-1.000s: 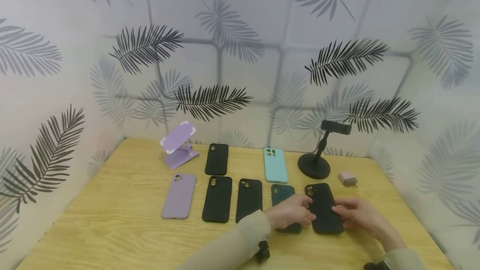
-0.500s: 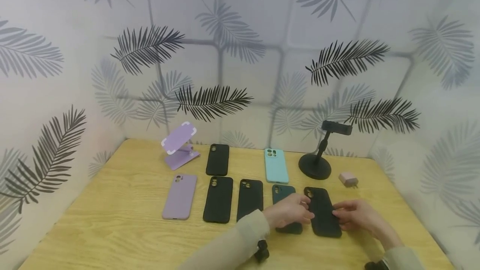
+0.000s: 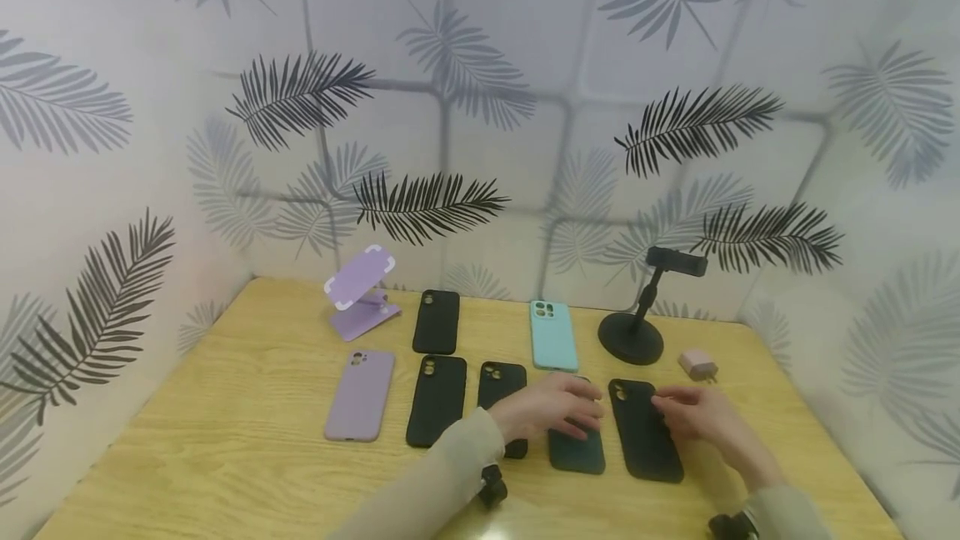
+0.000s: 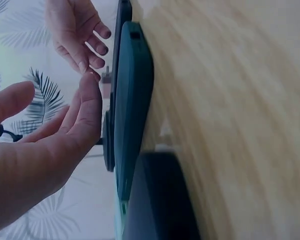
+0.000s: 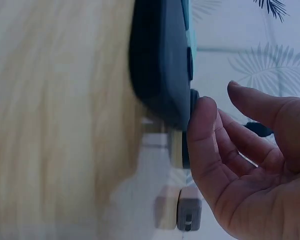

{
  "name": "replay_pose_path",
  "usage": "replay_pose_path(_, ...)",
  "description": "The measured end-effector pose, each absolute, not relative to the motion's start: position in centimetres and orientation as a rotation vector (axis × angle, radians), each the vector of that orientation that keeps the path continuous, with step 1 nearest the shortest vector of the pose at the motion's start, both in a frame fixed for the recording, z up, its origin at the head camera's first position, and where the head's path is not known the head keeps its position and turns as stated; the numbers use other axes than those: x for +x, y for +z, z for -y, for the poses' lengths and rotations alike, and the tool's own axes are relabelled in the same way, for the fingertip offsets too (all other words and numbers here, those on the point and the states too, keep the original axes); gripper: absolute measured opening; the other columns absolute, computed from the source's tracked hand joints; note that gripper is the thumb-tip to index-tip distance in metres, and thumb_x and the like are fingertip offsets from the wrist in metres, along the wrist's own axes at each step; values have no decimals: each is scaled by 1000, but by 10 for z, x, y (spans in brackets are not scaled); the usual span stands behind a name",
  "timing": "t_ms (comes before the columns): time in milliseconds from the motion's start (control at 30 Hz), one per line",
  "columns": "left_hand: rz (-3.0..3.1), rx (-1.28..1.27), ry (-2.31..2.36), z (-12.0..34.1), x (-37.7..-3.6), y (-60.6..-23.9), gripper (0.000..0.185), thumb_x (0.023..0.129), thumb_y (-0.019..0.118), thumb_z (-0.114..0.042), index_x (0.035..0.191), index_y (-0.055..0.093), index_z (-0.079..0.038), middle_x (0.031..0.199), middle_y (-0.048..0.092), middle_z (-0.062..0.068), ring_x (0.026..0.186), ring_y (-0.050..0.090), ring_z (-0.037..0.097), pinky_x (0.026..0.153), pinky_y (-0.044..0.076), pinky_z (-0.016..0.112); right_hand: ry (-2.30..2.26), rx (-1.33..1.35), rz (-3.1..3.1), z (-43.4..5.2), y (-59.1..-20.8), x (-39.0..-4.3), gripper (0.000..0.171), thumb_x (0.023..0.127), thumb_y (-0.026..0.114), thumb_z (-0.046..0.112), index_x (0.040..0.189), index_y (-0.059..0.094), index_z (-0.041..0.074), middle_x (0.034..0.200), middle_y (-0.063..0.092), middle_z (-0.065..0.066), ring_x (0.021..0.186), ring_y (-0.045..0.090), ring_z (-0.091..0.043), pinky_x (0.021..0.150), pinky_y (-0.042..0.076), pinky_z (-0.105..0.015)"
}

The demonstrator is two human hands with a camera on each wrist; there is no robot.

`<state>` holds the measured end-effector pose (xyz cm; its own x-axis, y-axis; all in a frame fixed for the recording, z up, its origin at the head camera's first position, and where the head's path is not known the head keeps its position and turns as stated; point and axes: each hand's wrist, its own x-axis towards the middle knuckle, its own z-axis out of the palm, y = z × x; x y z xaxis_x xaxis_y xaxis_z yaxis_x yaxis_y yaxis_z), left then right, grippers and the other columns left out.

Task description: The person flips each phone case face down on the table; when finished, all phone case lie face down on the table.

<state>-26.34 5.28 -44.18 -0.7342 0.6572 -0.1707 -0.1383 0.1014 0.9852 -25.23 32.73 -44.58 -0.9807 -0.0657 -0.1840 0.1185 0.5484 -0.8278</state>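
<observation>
My left hand (image 3: 546, 408) hovers over a dark green phone case (image 3: 577, 454), fingers loosely bent and holding nothing. In the left wrist view, that green phone case (image 4: 135, 95) lies to the right of the hand's fingers. At the right end of the front row lies a black phone case (image 3: 647, 440) with a camera cutout at its upper left. Fingertips of my right hand (image 3: 703, 425) are at its upper right edge. The right wrist view has my index fingertip (image 5: 204, 110) close over the black case (image 5: 162, 65), the thumb standing apart.
Left along the row are two more black cases (image 3: 437, 402) (image 3: 501, 383) and a lilac case (image 3: 360, 397). Behind them stand a purple folding stand (image 3: 363, 290), another black case (image 3: 437, 322), a turquoise case (image 3: 553, 340), a black phone stand (image 3: 632, 338) and a pink charger (image 3: 697, 363).
The rightmost black case has shifted slightly toward the near edge. My left hand has left its side and moved left over the green case. My right hand has slid up along its edge.
</observation>
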Motion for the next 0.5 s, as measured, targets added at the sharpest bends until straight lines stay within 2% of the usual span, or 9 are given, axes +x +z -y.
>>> replay_pose_path(100,-1791,493,1689,-39,-268,-441,43,95,63,-14,135,55,1,121,67,15,101,69,24,82,60,38,-1416,34,-2566,-317,-443,-255,49,96,64,26,127,57,-11,102,72,-15,83,68,-16,68,61,-32)
replay_pose_path(233,-1801,509,1683,-22,-272,-442,37,98,61,-17,131,59,-2,111,71,11,95,70,20,80,60,36,-1420,-17,-2552,-304,-439,-258,47,97,63,25,128,57,-11,108,71,-19,86,68,-19,70,61,-34)
replay_pose_path(367,-1802,529,1699,-8,-275,-442,36,100,57,-20,131,58,-1,109,71,13,94,70,20,80,60,38,-1429,-96,-2515,-293,-434,-262,49,98,62,25,130,55,-11,110,70,-20,87,67,-19,71,61,-34)
replay_pose_path(500,-1817,527,1708,2,-278,-439,38,101,57,-21,133,57,-1,112,70,14,98,69,24,86,59,44,-1433,-189,-2485,-284,-429,-265,51,98,61,25,132,53,-12,113,68,-22,89,67,-18,73,61,-33)
